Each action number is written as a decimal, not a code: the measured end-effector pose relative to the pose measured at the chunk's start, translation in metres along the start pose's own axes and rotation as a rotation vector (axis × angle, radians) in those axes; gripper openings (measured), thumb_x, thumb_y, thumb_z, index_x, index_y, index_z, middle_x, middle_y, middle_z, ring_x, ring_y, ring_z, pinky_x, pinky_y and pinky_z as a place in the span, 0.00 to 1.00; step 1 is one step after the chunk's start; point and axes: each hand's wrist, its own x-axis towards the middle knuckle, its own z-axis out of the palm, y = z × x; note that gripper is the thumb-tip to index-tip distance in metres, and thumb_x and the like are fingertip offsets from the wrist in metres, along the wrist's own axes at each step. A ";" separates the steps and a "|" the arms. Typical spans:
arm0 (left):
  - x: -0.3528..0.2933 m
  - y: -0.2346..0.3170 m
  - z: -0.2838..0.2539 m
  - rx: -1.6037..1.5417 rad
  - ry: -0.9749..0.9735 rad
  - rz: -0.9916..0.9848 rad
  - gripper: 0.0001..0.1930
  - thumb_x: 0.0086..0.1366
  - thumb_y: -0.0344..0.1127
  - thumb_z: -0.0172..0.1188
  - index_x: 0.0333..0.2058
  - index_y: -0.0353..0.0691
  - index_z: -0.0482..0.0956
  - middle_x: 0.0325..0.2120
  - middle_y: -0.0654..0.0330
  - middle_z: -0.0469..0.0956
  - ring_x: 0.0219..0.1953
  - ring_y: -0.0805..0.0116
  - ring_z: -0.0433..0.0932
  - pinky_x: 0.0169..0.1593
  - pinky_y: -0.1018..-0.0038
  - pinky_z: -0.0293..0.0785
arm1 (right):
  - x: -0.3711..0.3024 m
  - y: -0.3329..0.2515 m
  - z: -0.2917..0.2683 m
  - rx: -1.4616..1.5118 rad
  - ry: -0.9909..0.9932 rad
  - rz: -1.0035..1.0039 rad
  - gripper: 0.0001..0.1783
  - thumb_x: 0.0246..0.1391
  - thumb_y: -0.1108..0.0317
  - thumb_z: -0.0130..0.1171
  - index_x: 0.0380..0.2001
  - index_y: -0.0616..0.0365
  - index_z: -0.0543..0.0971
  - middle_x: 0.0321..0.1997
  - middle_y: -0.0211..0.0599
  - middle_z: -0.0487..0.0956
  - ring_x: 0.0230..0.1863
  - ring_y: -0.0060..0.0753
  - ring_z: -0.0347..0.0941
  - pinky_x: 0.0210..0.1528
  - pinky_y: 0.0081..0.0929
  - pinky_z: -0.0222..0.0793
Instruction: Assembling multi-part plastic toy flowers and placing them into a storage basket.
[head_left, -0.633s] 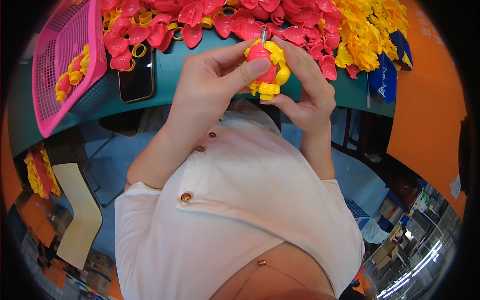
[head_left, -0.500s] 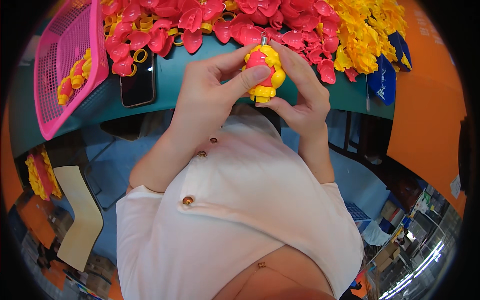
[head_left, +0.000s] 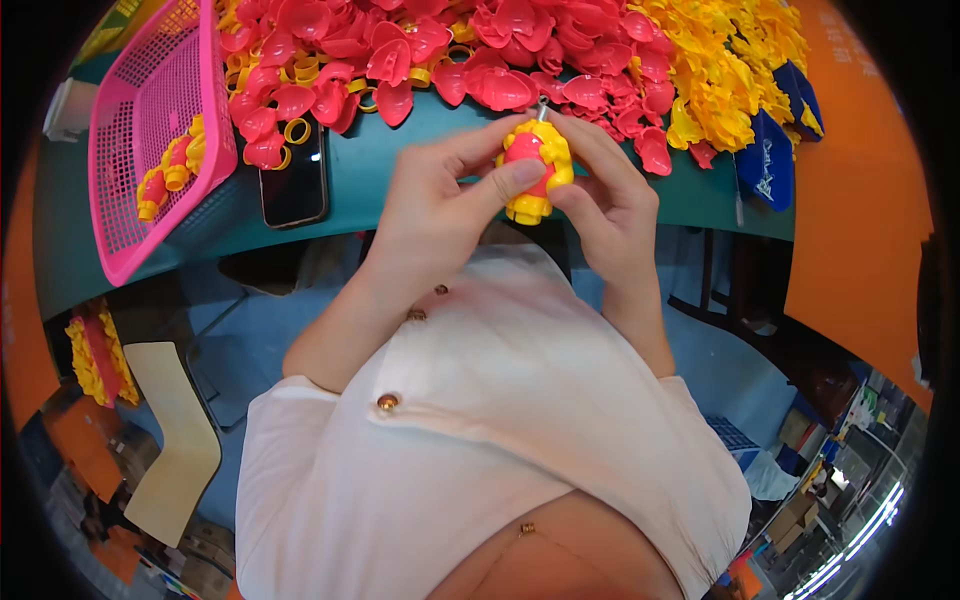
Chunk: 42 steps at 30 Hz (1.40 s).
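A small red and yellow plastic toy figure (head_left: pixel 527 205) with a metal piece at its top is held upright between my two hands, above the table's near edge. My left hand (head_left: pixel 437 195) grips it from the left, its thumb pressed on the red middle. From the right my right hand (head_left: pixel 612 190) closes on it, with the thumb at its lower side and the fingers behind its upper part. The figure's back and the fingertips behind it are hidden.
Red shell-like parts (head_left: pixel 392 62) and yellow rings (head_left: pixel 297 130) heap across the green table (head_left: pixel 400 130). Yellow parts (head_left: pixel 705 75) pile beside blue trays (head_left: pixel 765 160). A pink basket (head_left: pixel 222 150) holds several similar figures; a phone (head_left: pixel 297 190) lies beside it.
The toy figure has turned in my hands, so its round yellow lower end now shows more. The whole view has shifted a little, and the basket and phone appear farther right.
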 end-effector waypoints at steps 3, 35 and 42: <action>-0.008 0.004 0.005 -0.034 -0.008 -0.127 0.25 0.59 0.32 0.62 0.54 0.29 0.68 0.40 0.59 0.77 0.39 0.77 0.75 0.45 0.79 0.73 | -0.005 0.013 -0.004 -0.073 0.025 -0.182 0.27 0.50 0.76 0.62 0.55 0.67 0.69 0.54 0.45 0.68 0.52 0.30 0.68 0.47 0.24 0.74; -0.030 -0.057 -0.016 0.118 0.248 0.455 0.27 0.43 0.24 0.72 0.46 0.32 0.76 0.38 0.57 0.73 0.42 0.68 0.73 0.47 0.74 0.71 | -0.022 0.038 0.031 0.765 0.100 0.154 0.29 0.51 0.66 0.63 0.54 0.66 0.67 0.54 0.53 0.71 0.53 0.42 0.71 0.55 0.39 0.68; -0.026 -0.038 -0.027 -0.009 0.068 0.323 0.35 0.44 0.23 0.71 0.54 0.31 0.68 0.44 0.54 0.74 0.48 0.64 0.74 0.53 0.71 0.71 | -0.026 0.037 0.005 0.285 0.092 -0.095 0.18 0.47 0.79 0.62 0.44 0.69 0.75 0.46 0.50 0.77 0.48 0.41 0.75 0.54 0.36 0.70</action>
